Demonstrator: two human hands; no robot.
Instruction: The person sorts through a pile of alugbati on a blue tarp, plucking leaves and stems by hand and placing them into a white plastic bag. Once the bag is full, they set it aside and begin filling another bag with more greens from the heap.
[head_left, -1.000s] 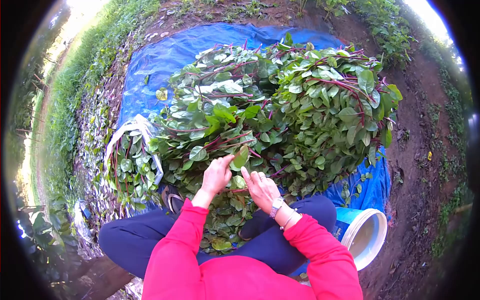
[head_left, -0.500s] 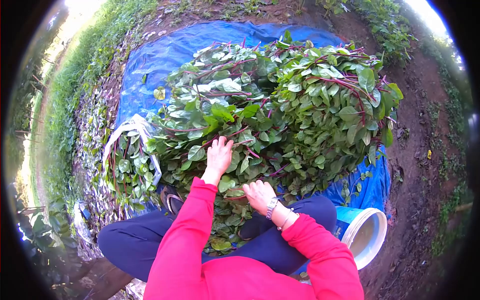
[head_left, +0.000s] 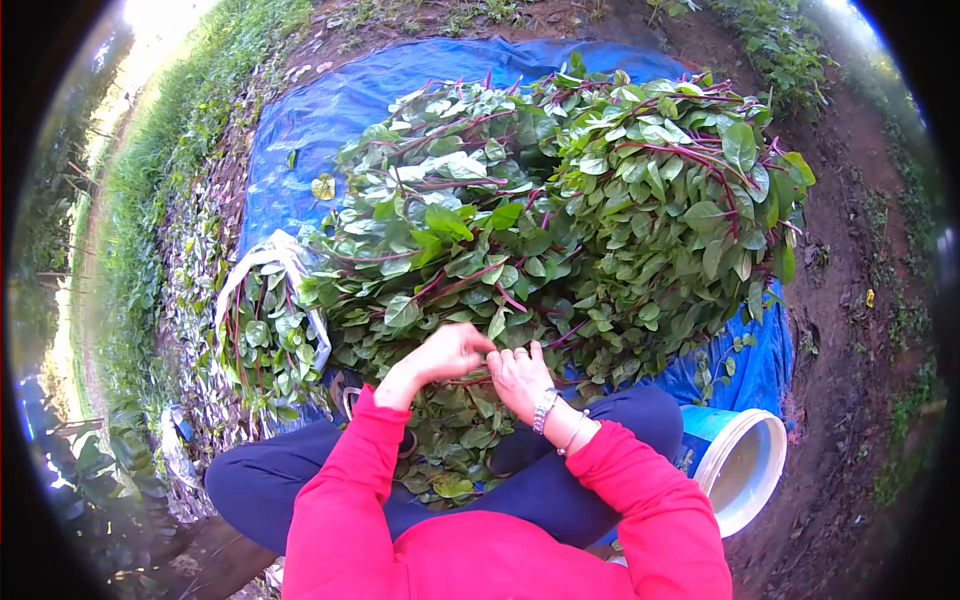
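Observation:
A large heap of green leaves with purple-red stems (head_left: pixel 640 220) spreads in front of me. Over its near edge, my left hand (head_left: pixel 455 352) is closed, its fingertips pinched beside my other hand. My right hand (head_left: pixel 520 380), with a watch and a bracelet on the wrist, has its fingers bent close to the left fingertips. A reddish stem shows just under the hands, and whatever sits between the fingers is too small to make out. More leaves (head_left: pixel 455 440) lie between my crossed legs.
Blue tarp (head_left: pixel 300 140) lies under the heap. At the left stands a leafy bundle wrapped in a white band (head_left: pixel 262 330). A blue and white bucket (head_left: pixel 745 465) lies on its side by my right knee. Brown soil (head_left: pixel 840 300) and grass border the tarp.
My left hand has come down from the heap toward my right hand, and the two now meet. The right hand has risen slightly and its fingers have shifted.

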